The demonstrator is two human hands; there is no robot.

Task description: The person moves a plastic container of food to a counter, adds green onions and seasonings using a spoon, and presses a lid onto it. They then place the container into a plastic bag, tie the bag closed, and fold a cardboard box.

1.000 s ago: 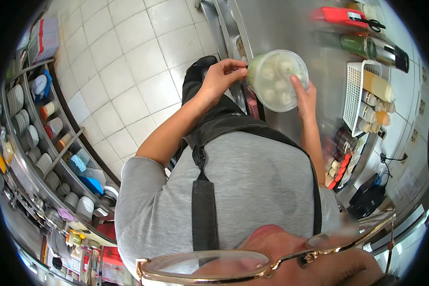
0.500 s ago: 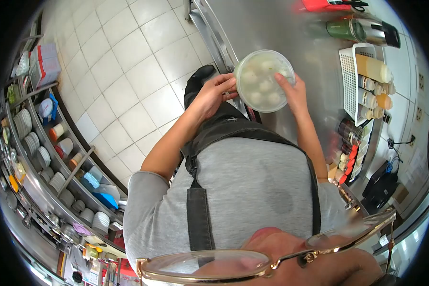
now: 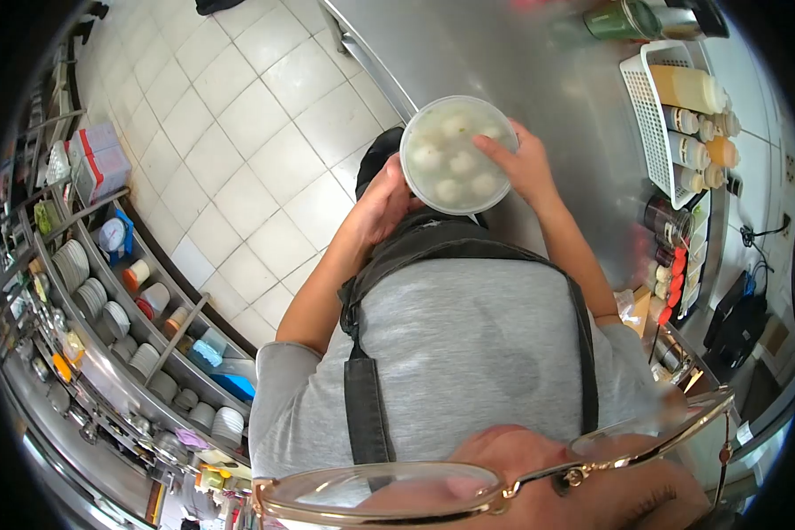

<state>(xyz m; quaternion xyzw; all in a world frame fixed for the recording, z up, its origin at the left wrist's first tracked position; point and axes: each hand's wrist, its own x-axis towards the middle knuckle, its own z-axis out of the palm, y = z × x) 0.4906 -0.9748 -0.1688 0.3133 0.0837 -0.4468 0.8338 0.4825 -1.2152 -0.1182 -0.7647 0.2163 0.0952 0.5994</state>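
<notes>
A round, see-through lidded tub with several pale balls in cloudy liquid is held in front of my waist, near the edge of the steel counter. My right hand grips its right side, with the thumb lying on top of the lid. At the tub's lower left side, my left hand supports it, and some of its fingers are hidden beneath the tub.
The steel counter runs along the right. On it are a white basket of bottles, a green container and red-capped jars. Shelves with stacked bowls stand left of the tiled floor.
The tub has moved left, closer to my body, with both hands. My left hand has shifted from pinching at the rim to lying against the tub's side. The view has turned and shifted.
</notes>
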